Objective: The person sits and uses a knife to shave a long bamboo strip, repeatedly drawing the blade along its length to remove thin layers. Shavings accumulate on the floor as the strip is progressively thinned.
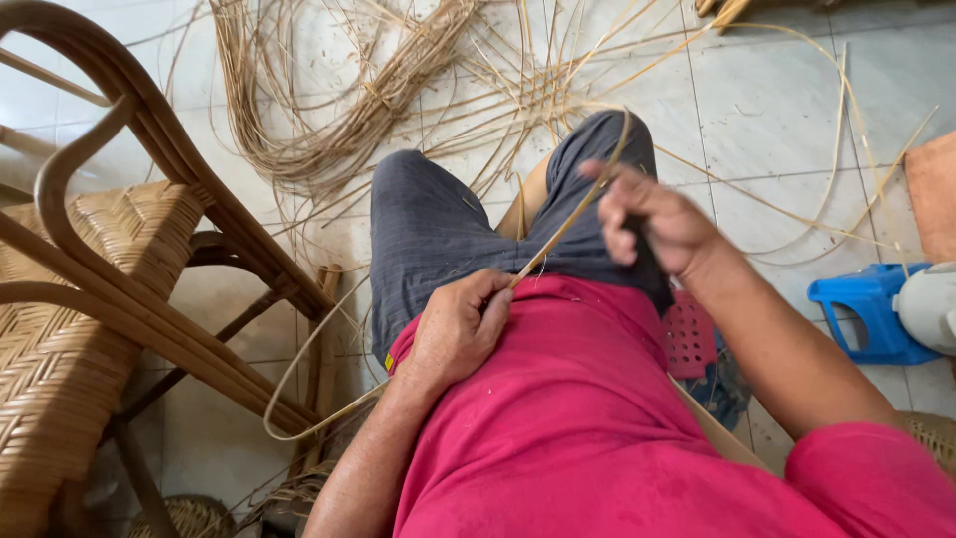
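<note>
Hands: left hand [456, 329] is closed at the waist, pinching the near end of a rattan strip [568, 217]; right hand [652, 221] is raised ahead of it, fingers curled round the same strip and, it seems, a dark handle, though what that is cannot be told.
Step in hand: judged as dressing or drawing the strip taut between the two hands.
Next move: calls for steady tension and a firm pinch at the left, so the strip does not slip or kink.
Strip: thin, flat, pale tan; runs diagonally from left hand up to right hand, then curves on beyond.
Beyond hands: loose cane bundle [329, 130] on the tiled floor.
Left of hands: woven rattan chair [110, 299].
Right of hands: blue stool [866, 309].
</note>
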